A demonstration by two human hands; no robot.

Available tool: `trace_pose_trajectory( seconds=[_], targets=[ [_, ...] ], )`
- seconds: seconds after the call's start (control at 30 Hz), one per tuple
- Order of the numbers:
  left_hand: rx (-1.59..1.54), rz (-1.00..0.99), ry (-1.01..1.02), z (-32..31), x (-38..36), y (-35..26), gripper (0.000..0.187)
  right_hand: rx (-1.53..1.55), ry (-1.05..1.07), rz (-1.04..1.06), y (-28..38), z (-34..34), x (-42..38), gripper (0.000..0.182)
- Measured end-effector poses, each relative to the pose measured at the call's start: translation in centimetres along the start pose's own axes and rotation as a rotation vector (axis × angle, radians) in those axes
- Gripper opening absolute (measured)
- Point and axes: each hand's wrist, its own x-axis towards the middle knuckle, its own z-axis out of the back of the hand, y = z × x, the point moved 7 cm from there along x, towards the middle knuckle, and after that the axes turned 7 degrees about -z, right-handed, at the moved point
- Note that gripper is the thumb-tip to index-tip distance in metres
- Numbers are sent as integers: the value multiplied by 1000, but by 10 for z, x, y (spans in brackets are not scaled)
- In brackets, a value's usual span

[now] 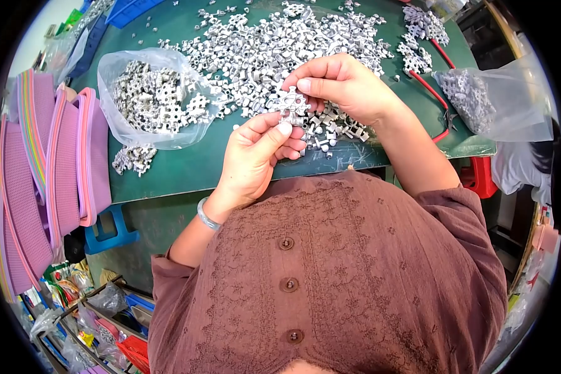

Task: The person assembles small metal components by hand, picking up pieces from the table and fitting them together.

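My left hand (254,154) is closed, with thumb and fingers pinching the lower end of a silvery metal cast piece (292,103) that has several knobby arms. At the piece's upper edge, my right hand (349,87) also has its thumb and fingertips closed on it. Both hands are raised over the near part of the table. Behind them spreads a large heap of small loose metal fittings (243,53). To the left, an open clear plastic bag (109,93) contains similar joined metal pieces (159,103).
The green table (181,171) carries a red-handled tool (431,92) at right, beside a plastic bag of metal parts (470,96). More joined pieces (134,159) lie at the front left. Pink webbing rolls (62,153) and a blue stool (112,232) stand left.
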Motion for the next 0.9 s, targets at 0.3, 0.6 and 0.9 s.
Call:
trace_pose_trajectory(
  seconds=[0.3, 0.6, 0.9],
  targets=[
    [-3, -3, -1, 1, 0, 0, 17, -18, -3, -7, 0, 0, 1, 17],
    [-17, 4, -3, 2, 0, 1, 17, -43, -4, -19, -1, 0, 1, 16],
    [-43, -38, 10, -4, 2, -3, 24, -74, -9, -12, 0, -2, 2, 16]
  ],
)
